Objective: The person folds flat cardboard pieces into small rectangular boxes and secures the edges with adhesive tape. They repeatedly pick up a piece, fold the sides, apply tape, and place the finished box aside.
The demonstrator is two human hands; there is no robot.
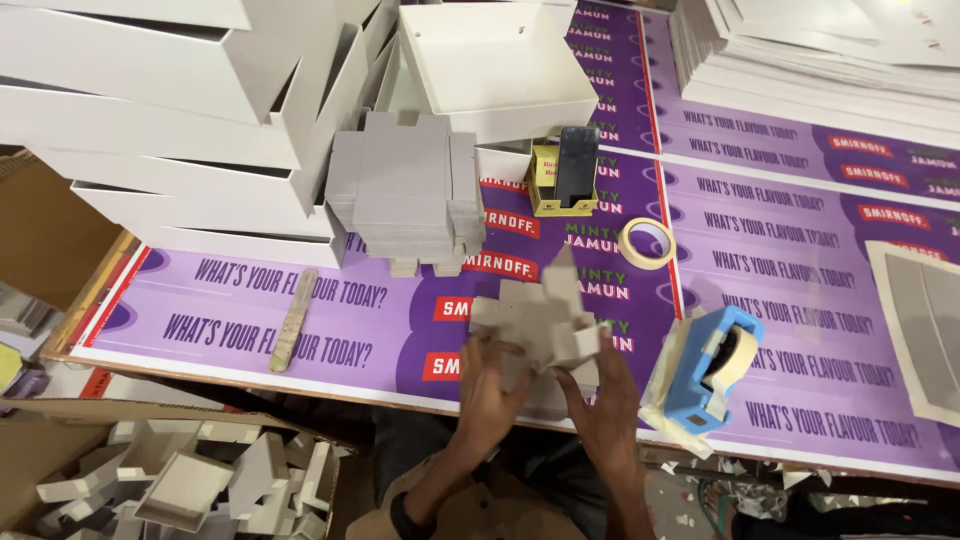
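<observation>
Both hands (545,385) folding grey card blank (540,318) (blurred), tape dispenser (705,375) beside

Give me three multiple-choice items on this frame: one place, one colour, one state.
1. Where does the stack of flat grey cardboard blanks lie?
A. beyond the hands, beside the white boxes
B. on the floor
C. under the tape dispenser

2. What colour is the tape dispenser?
A. red
B. blue
C. green

3. What are the hands doing?
A. resting flat on the table
B. both holding a grey cardboard piece
C. holding the tape roll

Key: 1 A, the stack sits on the purple sheet next to the white boxes. 2 B, its body is blue. 3 B, the left hand and right hand grip the piece from below; the tape roll lies apart.
</observation>
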